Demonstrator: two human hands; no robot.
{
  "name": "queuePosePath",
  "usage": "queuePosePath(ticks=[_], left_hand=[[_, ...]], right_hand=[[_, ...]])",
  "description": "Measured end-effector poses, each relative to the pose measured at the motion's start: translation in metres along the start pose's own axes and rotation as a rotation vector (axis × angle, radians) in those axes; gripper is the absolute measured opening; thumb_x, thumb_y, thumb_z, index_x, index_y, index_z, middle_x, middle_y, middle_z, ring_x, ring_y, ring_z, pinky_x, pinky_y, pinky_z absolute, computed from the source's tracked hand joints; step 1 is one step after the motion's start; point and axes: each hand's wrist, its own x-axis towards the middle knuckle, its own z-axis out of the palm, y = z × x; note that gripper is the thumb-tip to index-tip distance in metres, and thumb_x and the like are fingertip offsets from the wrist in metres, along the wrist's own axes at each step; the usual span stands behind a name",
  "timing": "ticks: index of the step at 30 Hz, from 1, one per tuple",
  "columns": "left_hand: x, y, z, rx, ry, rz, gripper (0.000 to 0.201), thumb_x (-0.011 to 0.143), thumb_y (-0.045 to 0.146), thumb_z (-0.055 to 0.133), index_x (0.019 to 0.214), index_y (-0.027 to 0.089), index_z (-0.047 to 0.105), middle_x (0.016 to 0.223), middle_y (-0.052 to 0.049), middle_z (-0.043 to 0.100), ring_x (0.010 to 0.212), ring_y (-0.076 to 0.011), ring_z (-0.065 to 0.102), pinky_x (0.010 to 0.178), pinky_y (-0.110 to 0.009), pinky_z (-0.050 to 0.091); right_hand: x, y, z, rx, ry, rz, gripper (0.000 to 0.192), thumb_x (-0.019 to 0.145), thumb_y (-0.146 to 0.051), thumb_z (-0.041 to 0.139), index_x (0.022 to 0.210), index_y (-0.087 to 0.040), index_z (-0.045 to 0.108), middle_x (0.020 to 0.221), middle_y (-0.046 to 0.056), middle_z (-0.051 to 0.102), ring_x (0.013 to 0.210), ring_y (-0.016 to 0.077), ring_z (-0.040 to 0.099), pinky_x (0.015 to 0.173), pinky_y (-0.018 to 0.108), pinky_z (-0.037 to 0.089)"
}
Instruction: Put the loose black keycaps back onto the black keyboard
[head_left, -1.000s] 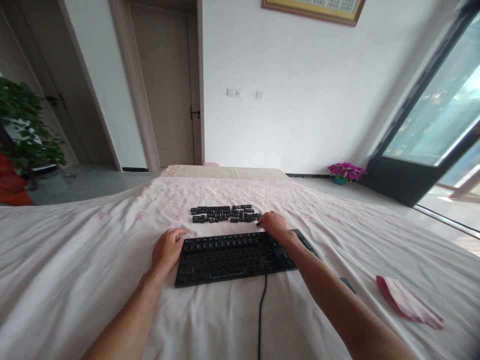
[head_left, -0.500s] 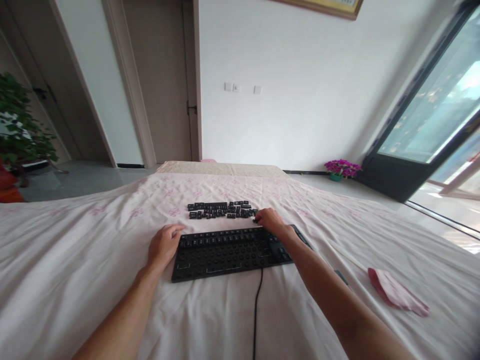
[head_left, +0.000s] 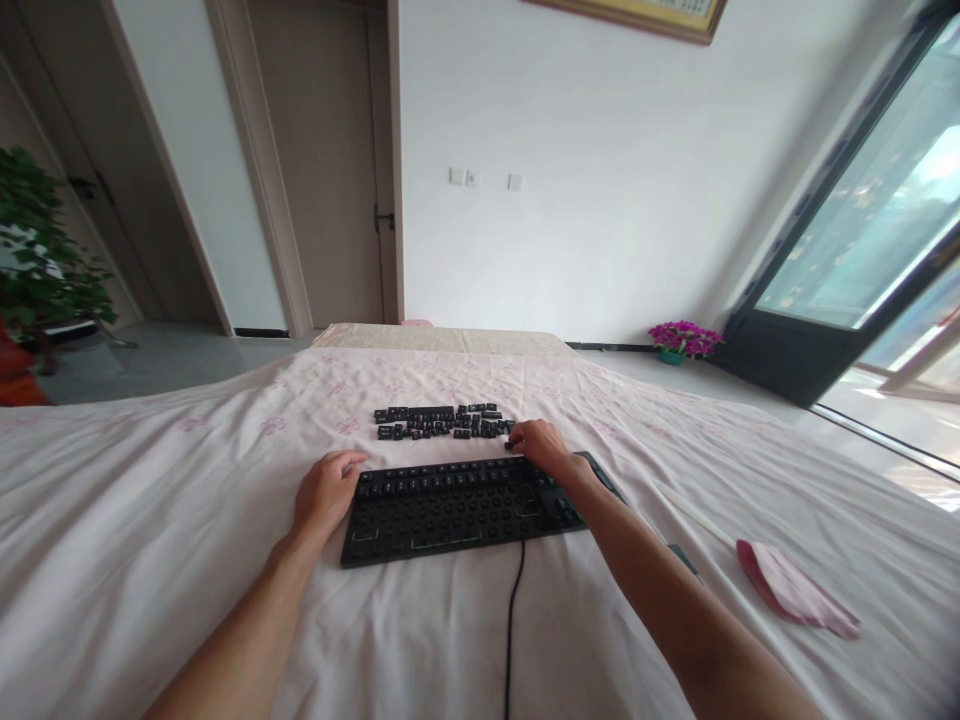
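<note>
**Keycaps laid out beyond a stripped keyboard**

Pale floral bedsheet (head_left: 187,520) covers the whole work surface, with a white wall and a closed door behind it. On the sheet lies your black keyboard (head_left: 457,505), most of its caps off so the bare switch posts show, its cable (head_left: 511,630) running back toward you. Just beyond its far edge sits a cluster of loose keycaps (head_left: 442,421).

Your right hand (head_left: 541,445) is stretched forward over the keyboard's far right corner, wrist low, fingers curled together at the right end of the cluster. They seem to close on one small cap, though the cap itself is too small to make out. Your left hand (head_left: 324,490) rests against the keyboard's left end, fingers loosely bent and together, holding nothing, as if steadying the board.

You appear to be at the stage of picking a cap from the pile; seating it would call for matching it to its post and pressing straight down.

A pink cloth (head_left: 795,590) lies well off to your right.
</note>
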Motion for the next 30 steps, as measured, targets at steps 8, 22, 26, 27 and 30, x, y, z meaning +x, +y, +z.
queuePosePath(ticks=[8,22,26,27,30], left_hand=[[-0.001,0.003,-0.003,0.015,-0.015,-0.014,0.031,0.084,0.027,0.046,0.102,0.025,0.072,0.118,-0.002,0.069,0.11,-0.019,0.061,0.091,-0.025,0.045],[-0.001,0.003,-0.004,-0.001,-0.023,-0.029,0.03,0.083,0.027,0.048,0.1,0.024,0.072,0.116,-0.002,0.07,0.108,-0.0196,0.061,0.091,-0.025,0.045],[-0.001,0.004,-0.003,0.001,-0.021,-0.028,0.03,0.083,0.026,0.047,0.1,0.024,0.073,0.116,-0.002,0.07,0.108,-0.0192,0.061,0.092,-0.026,0.044],[-0.001,0.004,-0.003,0.003,-0.017,-0.026,0.03,0.083,0.026,0.047,0.1,0.024,0.073,0.116,-0.002,0.07,0.108,-0.0193,0.061,0.093,-0.026,0.044],[-0.001,0.005,-0.004,0.006,-0.011,-0.023,0.03,0.082,0.025,0.048,0.099,0.024,0.073,0.115,-0.002,0.07,0.108,-0.0198,0.062,0.093,-0.027,0.044]], right_hand=[[-0.041,0.0,-0.029,0.149,0.085,-0.168,0.019,0.079,-0.027,0.063,0.093,-0.03,0.075,0.09,-0.003,0.072,0.086,0.0154,0.063,0.074,0.022,0.042],[-0.073,-0.006,-0.017,0.01,0.073,-0.369,0.021,0.086,-0.02,0.055,0.095,-0.025,0.074,0.092,0.002,0.072,0.095,0.0188,0.059,0.085,0.026,0.042],[-0.075,-0.008,-0.017,-0.005,0.063,-0.379,0.023,0.088,-0.019,0.052,0.097,-0.022,0.073,0.093,0.004,0.071,0.096,0.0191,0.058,0.085,0.027,0.042],[-0.075,-0.008,-0.017,-0.005,0.055,-0.387,0.024,0.089,-0.018,0.051,0.097,-0.022,0.073,0.093,0.004,0.071,0.095,0.0191,0.058,0.085,0.027,0.042],[-0.076,-0.007,-0.016,-0.004,0.055,-0.411,0.026,0.091,-0.019,0.048,0.096,-0.022,0.073,0.093,0.005,0.071,0.093,0.0186,0.059,0.083,0.026,0.042]])
